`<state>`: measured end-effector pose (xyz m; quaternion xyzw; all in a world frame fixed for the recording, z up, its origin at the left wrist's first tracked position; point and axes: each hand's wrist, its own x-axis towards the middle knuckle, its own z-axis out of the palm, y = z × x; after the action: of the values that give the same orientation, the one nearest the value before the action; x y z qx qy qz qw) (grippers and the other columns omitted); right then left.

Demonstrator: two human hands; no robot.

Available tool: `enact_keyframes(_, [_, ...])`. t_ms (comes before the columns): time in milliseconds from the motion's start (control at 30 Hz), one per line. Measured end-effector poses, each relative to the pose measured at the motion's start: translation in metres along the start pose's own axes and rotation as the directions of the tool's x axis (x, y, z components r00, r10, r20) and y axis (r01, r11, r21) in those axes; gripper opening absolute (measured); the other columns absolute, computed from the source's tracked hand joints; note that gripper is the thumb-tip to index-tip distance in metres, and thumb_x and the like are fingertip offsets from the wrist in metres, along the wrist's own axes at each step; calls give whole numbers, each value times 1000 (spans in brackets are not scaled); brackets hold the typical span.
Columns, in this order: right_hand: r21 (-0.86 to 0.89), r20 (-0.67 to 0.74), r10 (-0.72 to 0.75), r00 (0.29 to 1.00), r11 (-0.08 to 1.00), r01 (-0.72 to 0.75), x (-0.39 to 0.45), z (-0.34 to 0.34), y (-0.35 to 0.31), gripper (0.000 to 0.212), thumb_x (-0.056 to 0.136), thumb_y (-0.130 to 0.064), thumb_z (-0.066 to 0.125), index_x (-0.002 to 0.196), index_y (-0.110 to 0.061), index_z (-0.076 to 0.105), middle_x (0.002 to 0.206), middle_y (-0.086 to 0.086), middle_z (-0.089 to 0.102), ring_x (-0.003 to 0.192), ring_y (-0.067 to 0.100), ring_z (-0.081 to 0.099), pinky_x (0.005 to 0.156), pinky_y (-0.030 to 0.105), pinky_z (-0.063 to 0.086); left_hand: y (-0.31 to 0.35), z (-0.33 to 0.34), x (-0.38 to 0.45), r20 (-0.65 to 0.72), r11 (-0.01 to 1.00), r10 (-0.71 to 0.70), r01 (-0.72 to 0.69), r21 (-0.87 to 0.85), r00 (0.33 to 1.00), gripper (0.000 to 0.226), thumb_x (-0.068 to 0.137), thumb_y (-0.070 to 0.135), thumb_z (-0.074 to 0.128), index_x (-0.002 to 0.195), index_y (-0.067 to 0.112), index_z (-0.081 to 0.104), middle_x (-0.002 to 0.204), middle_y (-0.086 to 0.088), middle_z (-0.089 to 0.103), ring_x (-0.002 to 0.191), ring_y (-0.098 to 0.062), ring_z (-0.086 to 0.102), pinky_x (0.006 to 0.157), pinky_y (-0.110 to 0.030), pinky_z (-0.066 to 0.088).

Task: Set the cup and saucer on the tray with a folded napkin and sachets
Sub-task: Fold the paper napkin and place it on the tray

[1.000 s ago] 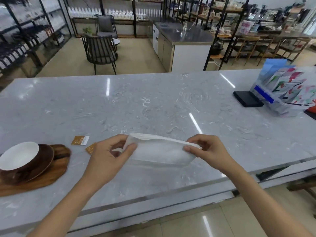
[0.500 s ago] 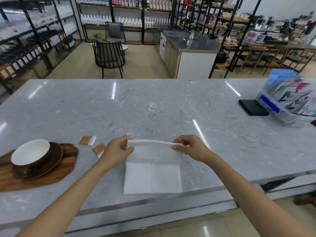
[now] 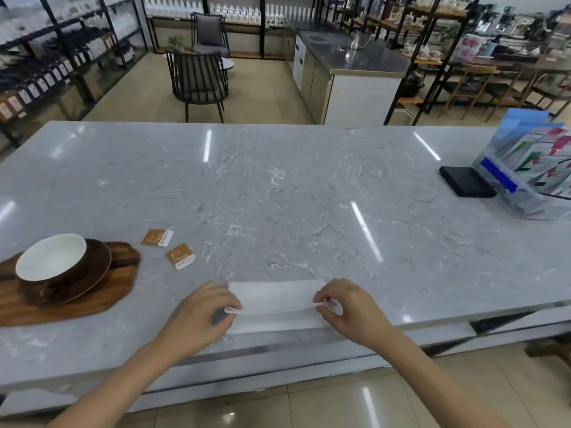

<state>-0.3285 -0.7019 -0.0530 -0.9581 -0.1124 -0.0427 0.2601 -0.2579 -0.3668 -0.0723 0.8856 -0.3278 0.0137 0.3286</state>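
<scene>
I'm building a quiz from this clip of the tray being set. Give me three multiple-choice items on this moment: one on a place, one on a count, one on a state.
1. Where does the cup stand?
A. On the saucer on the wooden tray
B. On the bare counter beside the napkin
C. On the black box at the far right

2. How many sachets lie on the counter?
A. One
B. Two
C. Four

3. What is the napkin's state?
A. Crumpled in one fist
B. Lying flat, untouched
C. Partly folded, an edge pinched at both ends

Answers:
1 A: the white cup sits on the brown saucer on the tray.
2 B: two orange sachets lie right of the tray.
3 C: the left hand and right hand each pinch a raised edge of the napkin.
</scene>
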Motion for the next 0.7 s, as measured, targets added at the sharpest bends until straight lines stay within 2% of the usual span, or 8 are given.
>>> enact_keyframes(167, [-9, 6, 4, 1000, 1000, -4, -22, 26, 1, 13, 87, -16, 74, 100, -16, 75, 98, -1, 70, 91, 17, 62, 73, 28, 54, -5, 19, -18, -4, 999, 19, -19, 35, 1000, 26, 83, 39, 59, 92, 27, 80, 97, 21, 73, 98, 5, 52, 81, -20, 49])
enact_keyframes(300, [17, 24, 40, 999, 999, -40, -31, 36, 7, 14, 89, -20, 72, 103, -18, 73, 101, -6, 66, 89, 8, 52, 66, 12, 45, -10, 28, -25, -12, 999, 12, -11, 32, 1000, 26, 83, 40, 62, 94, 26, 81, 102, 18, 73, 100, 3, 53, 84, -23, 51])
enact_keyframes(400, [8, 5, 47, 999, 999, -47, -32, 39, 7, 14, 91, -28, 70, 102, -20, 73, 100, -9, 65, 90, 8, 55, 68, 9, 43, -12, 31, -28, -14, 999, 22, -21, 50, 1000, 26, 81, 42, 66, 93, 25, 82, 103, 16, 73, 99, -4, 57, 80, -31, 56])
enact_keyframes(467, [-17, -35, 55, 998, 998, -55, -31, 41, 4, 18, 94, -38, 65, 96, -22, 73, 96, -10, 66, 88, 9, 57, 69, 17, 49, -11, 32, -27, -27, 998, 31, -29, 64, 999, 24, 81, 44, 68, 87, 25, 82, 101, 15, 72, 99, -8, 58, 77, -34, 57])
enact_keyframes(567, [-78, -163, 32, 986, 996, -45, -23, 45, -6, 18, 97, -28, 63, 93, -15, 74, 97, -3, 69, 88, 18, 63, 75, 36, 55, -3, 34, -15, -89, 997, 5, 2, 80, 996, 30, 85, 47, 62, 74, 25, 78, 102, 14, 71, 105, -11, 58, 82, -36, 56])
enact_keyframes(633, [-125, -195, 39, 980, 990, -64, -11, 49, -15, 22, 99, -23, 58, 111, -13, 72, 117, 3, 70, 106, 26, 65, 89, 41, 54, 7, 36, 0, -103, 990, -9, 23, 137, 995, 36, 92, 45, 51, 90, 23, 79, 117, 9, 71, 122, -15, 55, 96, -42, 53])
enact_keyframes(667, [-147, -171, 69, 983, 985, -95, -5, 52, -18, 31, 102, -26, 51, 126, -14, 66, 133, 4, 64, 120, 27, 60, 99, 42, 51, 11, 39, 7, -59, 983, -20, 30, 181, 998, 43, 95, 45, 44, 109, 22, 76, 132, 6, 66, 133, -18, 50, 107, -44, 47])
enact_keyframes(700, [-178, -136, 103, 985, 976, -126, 0, 56, -21, 41, 105, -31, 44, 141, -15, 55, 149, 4, 53, 135, 25, 50, 109, 41, 44, 14, 41, 13, 23, 970, -46, 39, 241, 999, 54, 98, 47, 34, 132, 20, 65, 149, 3, 53, 144, -21, 39, 118, -44, 36])
